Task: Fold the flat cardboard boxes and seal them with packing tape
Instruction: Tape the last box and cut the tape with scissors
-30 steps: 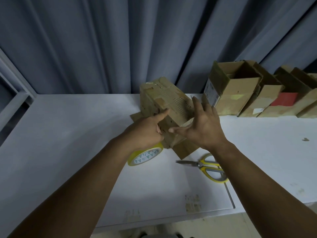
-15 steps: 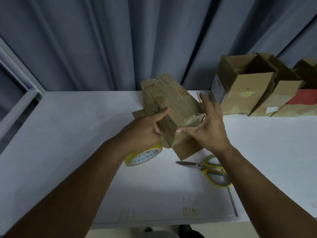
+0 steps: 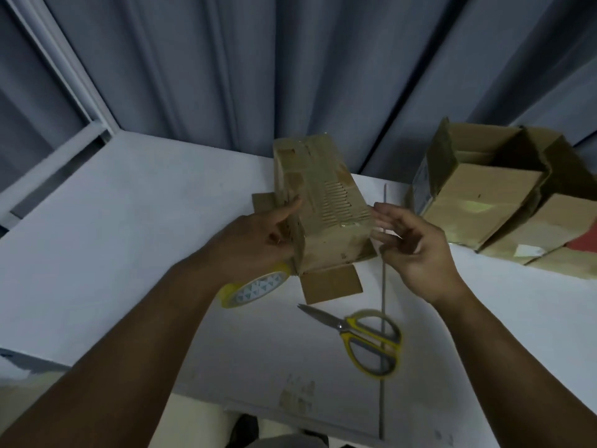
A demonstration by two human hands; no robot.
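One pair of scissors [image 3: 365, 337] lies nearest you on the table [image 3: 129, 221]. Beyond it, a tape roll [image 3: 255, 287] peeks out under your left hand [image 3: 258, 240], which grips the cardboard box [image 3: 323, 202] by its left side. Your right hand [image 3: 416, 250] hovers with loose fingers by its right end.

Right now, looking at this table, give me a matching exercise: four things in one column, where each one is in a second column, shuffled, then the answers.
Things:
1. taped box
2. tape roll
3. scissors
4. open boxes

Places:
A. far right, by the curtain
B. lying flat on the table, nearest the front edge
C. partly hidden beneath the left hand
D. gripped by the left hand, flaps spread on the table

Pairs: 1-D, 2-C, 3-B, 4-A.
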